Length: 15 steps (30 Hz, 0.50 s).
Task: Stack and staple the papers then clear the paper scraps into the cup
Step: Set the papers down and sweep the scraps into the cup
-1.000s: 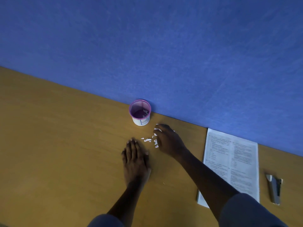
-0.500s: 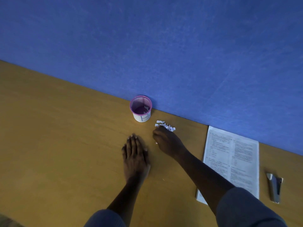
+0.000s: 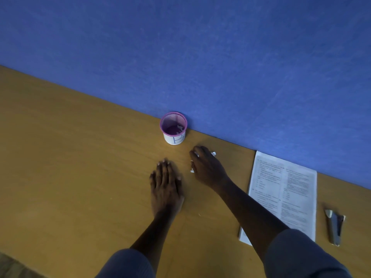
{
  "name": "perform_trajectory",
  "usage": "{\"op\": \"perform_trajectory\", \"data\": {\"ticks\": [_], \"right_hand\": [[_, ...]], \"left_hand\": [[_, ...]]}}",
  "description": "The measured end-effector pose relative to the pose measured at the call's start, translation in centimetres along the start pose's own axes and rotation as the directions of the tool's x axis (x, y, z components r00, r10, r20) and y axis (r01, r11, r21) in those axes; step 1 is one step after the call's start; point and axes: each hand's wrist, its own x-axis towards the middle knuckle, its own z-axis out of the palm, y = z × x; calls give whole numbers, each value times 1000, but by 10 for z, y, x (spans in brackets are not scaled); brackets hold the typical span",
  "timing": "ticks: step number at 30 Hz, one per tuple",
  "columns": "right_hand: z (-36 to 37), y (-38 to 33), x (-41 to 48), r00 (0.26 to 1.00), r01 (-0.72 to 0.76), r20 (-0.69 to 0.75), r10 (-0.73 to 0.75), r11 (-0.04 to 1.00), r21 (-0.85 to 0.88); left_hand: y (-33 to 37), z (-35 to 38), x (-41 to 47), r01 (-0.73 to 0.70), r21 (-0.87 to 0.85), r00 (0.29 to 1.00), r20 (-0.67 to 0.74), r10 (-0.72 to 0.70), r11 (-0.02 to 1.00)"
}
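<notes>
A purple-rimmed mesh cup (image 3: 173,128) with a white base stands against the blue wall, a few scraps inside it. My right hand (image 3: 206,167) lies cupped over the white paper scraps (image 3: 213,153) just right of and below the cup; only a few bits show at its edges, near the thumb and past the fingers. My left hand (image 3: 165,185) rests flat, palm down, on the wooden table (image 3: 70,167), below the cup. The printed papers (image 3: 285,193) lie as one stack to the right, with the grey stapler (image 3: 334,226) beyond them.
The blue wall (image 3: 200,57) runs along the table's far edge. One tiny scrap (image 3: 199,214) lies between my forearms. Bare wood stretches to the left of my left hand.
My right hand swept the scattered scraps up and right into a pile, then closed over them. The left hand stayed flat in place.
</notes>
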Motion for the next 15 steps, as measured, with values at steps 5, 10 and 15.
{"op": "perform_trajectory", "data": {"ticks": [5, 10, 15], "right_hand": [[-15, 11, -18, 983, -144, -89, 159, 977, 154], [-17, 22, -15, 924, -383, 24, 382, 918, 105], [-7, 2, -26, 974, -227, 40, 224, 965, 134]], "left_hand": [[1, -1, 1, 6, -18, 1000, -10, -7, 1000], [2, -1, 1, 5, -14, 1000, -5, -5, 1000], [1, 1, -1, 3, -9, 1000, -9, -3, 1000]]}}
